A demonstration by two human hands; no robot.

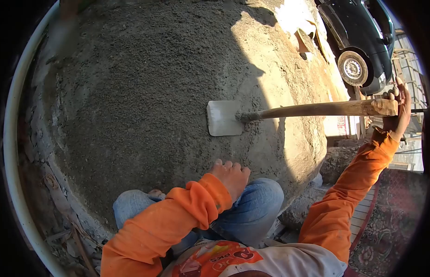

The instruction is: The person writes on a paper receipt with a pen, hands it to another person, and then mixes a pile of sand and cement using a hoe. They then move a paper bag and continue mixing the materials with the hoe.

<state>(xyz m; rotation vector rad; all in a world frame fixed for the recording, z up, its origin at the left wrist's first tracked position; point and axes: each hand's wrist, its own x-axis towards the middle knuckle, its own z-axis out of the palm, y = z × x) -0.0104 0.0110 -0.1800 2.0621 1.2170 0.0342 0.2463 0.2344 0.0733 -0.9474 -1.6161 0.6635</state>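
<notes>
A shovel [316,110] with a flat, square metal blade rests its blade on grey wet mortar [145,92]. The neck of its curved wooden handle is coated with mortar. At the far right, my right hand [399,108] is closed on the handle's wooden end, some fingers curled behind it and the arm stretched out. Over my bent knee, my left hand [231,177] has its fingers curled under, with nothing visible in them. The fingertips are hidden, and this hand is apart from the shovel.
A pale pipe [14,101] curves along the left edge, beside rubble and wood scraps. Sunlight falls across the mortar's right part. A dark car [362,41] stands at upper right. A patterned carpet [386,221] lies at lower right, beside rough blocks.
</notes>
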